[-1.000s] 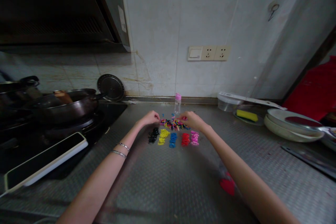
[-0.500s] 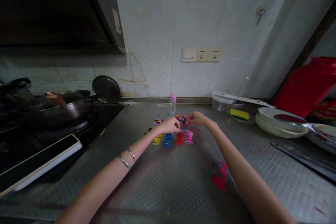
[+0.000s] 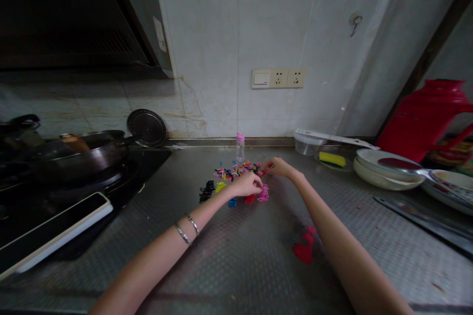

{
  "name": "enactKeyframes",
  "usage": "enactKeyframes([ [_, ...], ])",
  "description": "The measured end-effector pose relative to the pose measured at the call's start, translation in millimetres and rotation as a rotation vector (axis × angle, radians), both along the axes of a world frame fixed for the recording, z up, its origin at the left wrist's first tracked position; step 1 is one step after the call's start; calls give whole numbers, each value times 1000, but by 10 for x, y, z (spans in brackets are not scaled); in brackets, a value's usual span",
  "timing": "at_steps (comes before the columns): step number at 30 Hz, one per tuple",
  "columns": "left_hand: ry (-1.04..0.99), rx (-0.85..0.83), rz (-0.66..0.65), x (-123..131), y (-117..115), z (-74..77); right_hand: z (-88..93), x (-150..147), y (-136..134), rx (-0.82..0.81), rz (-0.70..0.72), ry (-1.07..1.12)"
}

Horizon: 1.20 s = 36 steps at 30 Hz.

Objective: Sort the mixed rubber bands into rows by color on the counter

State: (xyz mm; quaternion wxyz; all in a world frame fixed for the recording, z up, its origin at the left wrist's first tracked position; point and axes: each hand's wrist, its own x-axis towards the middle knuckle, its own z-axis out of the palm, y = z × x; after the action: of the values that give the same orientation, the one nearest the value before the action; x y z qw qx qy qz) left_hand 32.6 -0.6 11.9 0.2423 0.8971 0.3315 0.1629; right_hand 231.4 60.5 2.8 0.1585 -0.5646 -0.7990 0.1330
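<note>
1. On the steel counter [image 3: 236, 261], a loose mixed heap [image 3: 235, 173] of small coloured bands lies before me, short of the wall; a bottle [image 3: 240, 151] with a pink cap stands upright just behind it.
2. Nearer to me, bands of single colours form a row, from left to right: black group [image 3: 207, 191], yellow group [image 3: 220, 186], blue group [image 3: 232, 203], red group [image 3: 250, 199], pink group [image 3: 263, 193]. The gaps between them presumably keep the colours apart.
3. My left hand [image 3: 247, 185] is curled, thumb and fingertips drawn close together at the pink group. Whether a band is pinched there I cannot tell. My forearm crosses in front of the row and partly hides the yellow and blue groups.
4. My right hand [image 3: 279, 167] is bent at the right edge of the heap, fingers nearly together, with red bands at the tips. I cannot tell whether they are gripped. Its place at the edge probably leaves the row free for the left.
5. Writing: a pale label [image 3: 159, 33] on the hood's side [image 3: 142, 5] is too small to read. I can make out no brand on the bottle.
</note>
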Motion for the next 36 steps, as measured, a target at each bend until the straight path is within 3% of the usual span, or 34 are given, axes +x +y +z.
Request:
enactKeyframes([
  [4,-97,15,69,-265,88,6,-45,-29,11,12,-12,-5],
  [12,-183,-75,418,-1117,373,-57,-100,-93,-18,34,-45,-3],
  [16,-251,-123,554,-1386,467,-127,-116,-83,-13,47,-40,19],
  [21,-346,-149,696,-1490,442,-188,-19,-64,-32,71,-43,13],
  [29,-451,-167,791,-1500,466,-281,346,-210,-138,156,39,95],
  [32,-437,-170,802,-1507,513,-335,353,-343,-231,69,100,150],
  [36,-404,-162,789,-1523,565,-387,213,-494,-373,-24,210,99],
])
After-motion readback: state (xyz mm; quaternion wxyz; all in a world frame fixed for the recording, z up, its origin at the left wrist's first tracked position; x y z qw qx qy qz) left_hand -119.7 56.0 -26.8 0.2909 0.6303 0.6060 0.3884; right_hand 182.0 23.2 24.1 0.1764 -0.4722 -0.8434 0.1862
